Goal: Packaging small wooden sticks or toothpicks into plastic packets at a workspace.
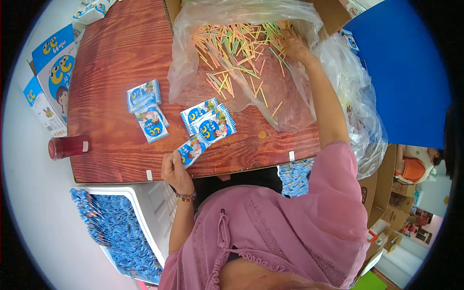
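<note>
"Placement, left to right, quick?"
"White bin (133,192) is sitting below the near edge, holding many blue packets (126,237), probably for easy reach. Loose packets (152,124) are lying on the table (113,53). Left hand (179,175) is pinching the near packet (194,148) by its lower end, thumb and fingers closed, likely steadying it; the far end is meeting overlapping packets (216,126)."
"Right hand?"
"Right hand (297,49) is resting in the clear bag (183,58), at the right end of the pastel sticks (234,41). Fingertips are hiding: can't tell how far open, or if it's holding any. Bag is lying spread, presumably keeping sticks off the wood."
"Edges, room?"
"Left: red jar (69,147) is sitting at the table's edge. Middle: left hand is straddling the near edge; wood is showing between packet groups, giving sideways room. Right: film is bunching beside the forearm (329,106), possibly crowding it."
</note>
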The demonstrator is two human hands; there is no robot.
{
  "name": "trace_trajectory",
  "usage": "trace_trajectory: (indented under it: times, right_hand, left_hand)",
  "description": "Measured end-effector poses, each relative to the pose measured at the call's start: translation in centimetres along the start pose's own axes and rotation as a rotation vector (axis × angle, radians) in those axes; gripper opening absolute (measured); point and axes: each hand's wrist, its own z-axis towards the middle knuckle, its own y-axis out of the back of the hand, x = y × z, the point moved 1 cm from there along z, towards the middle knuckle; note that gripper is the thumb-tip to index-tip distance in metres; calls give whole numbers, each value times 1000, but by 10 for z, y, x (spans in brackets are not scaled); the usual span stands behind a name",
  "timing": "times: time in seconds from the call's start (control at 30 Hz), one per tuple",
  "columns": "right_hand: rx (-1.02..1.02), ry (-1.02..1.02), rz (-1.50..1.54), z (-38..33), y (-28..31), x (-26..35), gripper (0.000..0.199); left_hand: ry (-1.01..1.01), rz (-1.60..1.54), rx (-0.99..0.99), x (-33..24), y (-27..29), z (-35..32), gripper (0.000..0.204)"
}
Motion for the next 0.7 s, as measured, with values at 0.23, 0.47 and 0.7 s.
trace_trajectory:
  times: [0.23,0.47,0.7]
  right_hand:
    - [74,53,88,9,6,0,73]
    - [148,110,131,13,6,-6,60]
    - [161,249,-101,11,13,12,35]
  left_hand:
    - [34,-29,-15,0,-1,2,22]
    - [30,-14,5,2,-2,1,21]
    - [19,30,16,2,0,1,21]
